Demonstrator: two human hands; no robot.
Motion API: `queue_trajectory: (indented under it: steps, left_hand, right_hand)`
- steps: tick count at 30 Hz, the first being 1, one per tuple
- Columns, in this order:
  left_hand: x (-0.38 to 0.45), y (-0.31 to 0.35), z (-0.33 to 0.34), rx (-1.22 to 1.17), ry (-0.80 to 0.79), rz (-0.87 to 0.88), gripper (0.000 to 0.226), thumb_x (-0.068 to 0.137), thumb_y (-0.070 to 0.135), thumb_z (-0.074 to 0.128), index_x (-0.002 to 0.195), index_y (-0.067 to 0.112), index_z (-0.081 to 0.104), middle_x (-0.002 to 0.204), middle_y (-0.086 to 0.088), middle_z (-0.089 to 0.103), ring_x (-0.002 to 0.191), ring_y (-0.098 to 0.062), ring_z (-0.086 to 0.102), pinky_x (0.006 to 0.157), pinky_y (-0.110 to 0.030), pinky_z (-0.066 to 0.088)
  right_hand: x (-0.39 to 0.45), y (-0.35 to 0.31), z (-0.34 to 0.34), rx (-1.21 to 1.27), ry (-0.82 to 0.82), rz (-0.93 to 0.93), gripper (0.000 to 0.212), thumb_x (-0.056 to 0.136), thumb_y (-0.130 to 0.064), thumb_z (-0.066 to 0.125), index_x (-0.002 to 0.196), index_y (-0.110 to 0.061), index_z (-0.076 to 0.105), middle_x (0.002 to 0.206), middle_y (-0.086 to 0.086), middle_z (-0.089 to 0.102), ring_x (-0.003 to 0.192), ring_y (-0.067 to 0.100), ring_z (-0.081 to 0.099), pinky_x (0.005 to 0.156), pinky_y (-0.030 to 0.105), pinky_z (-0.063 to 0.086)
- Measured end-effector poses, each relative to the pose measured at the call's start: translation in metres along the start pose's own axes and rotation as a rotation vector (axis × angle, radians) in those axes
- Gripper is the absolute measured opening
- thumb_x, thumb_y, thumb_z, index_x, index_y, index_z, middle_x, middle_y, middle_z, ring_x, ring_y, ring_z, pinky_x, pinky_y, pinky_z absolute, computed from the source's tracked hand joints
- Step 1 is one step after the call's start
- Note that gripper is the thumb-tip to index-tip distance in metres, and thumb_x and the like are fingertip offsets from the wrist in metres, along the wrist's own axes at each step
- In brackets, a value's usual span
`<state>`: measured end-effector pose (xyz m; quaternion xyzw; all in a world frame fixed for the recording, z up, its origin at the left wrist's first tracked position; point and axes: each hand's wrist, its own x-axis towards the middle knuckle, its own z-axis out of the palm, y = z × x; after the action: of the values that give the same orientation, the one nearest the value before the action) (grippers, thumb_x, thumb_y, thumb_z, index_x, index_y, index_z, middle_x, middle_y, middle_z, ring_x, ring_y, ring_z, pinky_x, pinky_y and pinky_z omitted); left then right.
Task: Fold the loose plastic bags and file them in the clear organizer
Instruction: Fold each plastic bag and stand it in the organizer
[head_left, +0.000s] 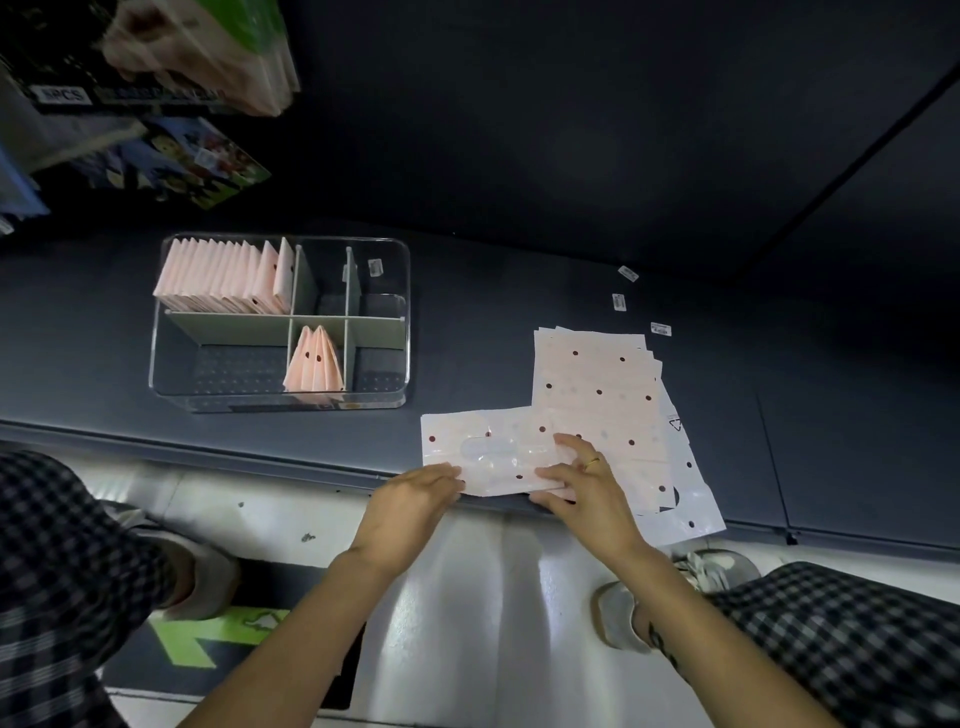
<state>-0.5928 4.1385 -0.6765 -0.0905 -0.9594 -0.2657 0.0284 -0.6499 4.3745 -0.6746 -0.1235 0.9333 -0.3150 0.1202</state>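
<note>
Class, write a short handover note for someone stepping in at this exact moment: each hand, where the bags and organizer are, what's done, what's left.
Left hand: flat on the near edge of the bag being folded.
Right hand: fingers pressing its right end, over the loose stack.
Clear organizer, left of the bags: back-left compartment packed with folded bags, a few in the front-middle.
Left: finish this fold, file it, then fold and file the stack.
</note>
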Motion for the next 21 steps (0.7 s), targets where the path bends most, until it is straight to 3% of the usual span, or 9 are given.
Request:
queue_trajectory:
  steps: [3, 5, 8, 11, 13, 15, 18, 21]
  left_hand:
    - [0.004, -0.004, -0.004, -0.023, -0.073, -0.087, 0.023, 0.083, 0.000, 0.061, 0.101, 0.013, 0.068, 0.095, -0.005, 0.071, 0.086, -0.027, 0.066, 0.064, -0.033, 0.053]
    - [0.008, -0.007, -0.006, -0.032, -0.095, -0.119, 0.023, 0.086, 0.000, 0.054, 0.102, 0.014, 0.063, 0.089, -0.005, 0.068, 0.080, -0.029, 0.062, 0.062, -0.034, 0.047]
    - [0.014, -0.013, -0.010, -0.027, -0.079, -0.165, 0.013, 0.093, 0.008, 0.049, 0.100, 0.017, 0.056, 0.075, 0.000, 0.060, 0.064, -0.024, 0.052, 0.054, -0.031, 0.035]
    - [0.021, -0.017, -0.014, -0.029, -0.039, -0.188, 0.015, 0.100, 0.025, 0.043, 0.101, 0.015, 0.054, 0.062, 0.002, 0.049, 0.055, -0.024, 0.044, 0.052, -0.030, 0.026]
    - [0.028, -0.020, -0.016, -0.052, -0.045, -0.219, 0.022, 0.100, 0.030, 0.041, 0.105, 0.016, 0.056, 0.064, -0.002, 0.057, 0.059, -0.028, 0.052, 0.053, -0.031, 0.031]
    - [0.034, -0.020, -0.019, -0.101, -0.017, -0.262, 0.022, 0.099, 0.031, 0.044, 0.106, 0.016, 0.058, 0.072, -0.005, 0.064, 0.067, -0.029, 0.060, 0.057, -0.033, 0.041]
    - [0.039, -0.016, -0.025, -0.093, 0.158, -0.275, 0.014, 0.096, 0.020, 0.053, 0.106, 0.015, 0.062, 0.097, -0.001, 0.066, 0.087, -0.024, 0.061, 0.067, -0.032, 0.047]
    - [0.037, -0.004, -0.022, -0.014, 0.247, -0.111, 0.015, 0.086, 0.004, 0.065, 0.100, 0.009, 0.068, 0.101, -0.004, 0.067, 0.089, -0.026, 0.062, 0.070, -0.031, 0.050]
  right_hand:
    - [0.007, -0.004, -0.005, -0.134, 0.005, -0.142, 0.026, 0.080, -0.039, 0.071, 0.086, -0.014, 0.072, 0.143, -0.008, 0.041, 0.126, 0.011, 0.039, 0.093, 0.025, 0.045]
    - [0.014, -0.005, -0.008, -0.144, -0.083, -0.159, 0.030, 0.078, -0.043, 0.072, 0.089, -0.015, 0.070, 0.139, -0.008, 0.046, 0.130, 0.009, 0.037, 0.101, 0.025, 0.039]
    - [0.026, -0.003, -0.011, -0.077, -0.164, -0.059, 0.032, 0.079, -0.034, 0.073, 0.106, -0.020, 0.065, 0.117, -0.011, 0.059, 0.116, 0.008, 0.044, 0.098, 0.024, 0.038]
    - [0.035, -0.006, -0.012, 0.100, -0.091, 0.118, 0.015, 0.081, -0.022, 0.072, 0.094, -0.019, 0.066, 0.091, -0.006, 0.061, 0.096, 0.010, 0.047, 0.077, 0.011, 0.037]
    - [0.040, -0.007, -0.012, 0.230, -0.051, 0.202, 0.011, 0.082, -0.019, 0.072, 0.078, -0.024, 0.063, 0.076, -0.013, 0.059, 0.079, 0.007, 0.050, 0.066, 0.004, 0.036]
    - [0.046, -0.008, -0.011, 0.331, -0.029, 0.291, 0.010, 0.082, -0.015, 0.072, 0.079, -0.020, 0.062, 0.074, -0.011, 0.060, 0.071, 0.007, 0.051, 0.063, 0.006, 0.037]
    - [0.053, -0.012, -0.011, 0.393, -0.040, 0.402, 0.015, 0.081, -0.012, 0.072, 0.093, -0.013, 0.064, 0.078, 0.000, 0.064, 0.073, 0.010, 0.056, 0.071, 0.019, 0.039]
    - [0.057, -0.013, -0.012, 0.390, -0.053, 0.454, 0.021, 0.080, -0.013, 0.072, 0.097, -0.016, 0.059, 0.082, 0.004, 0.065, 0.082, 0.014, 0.058, 0.076, 0.022, 0.036]
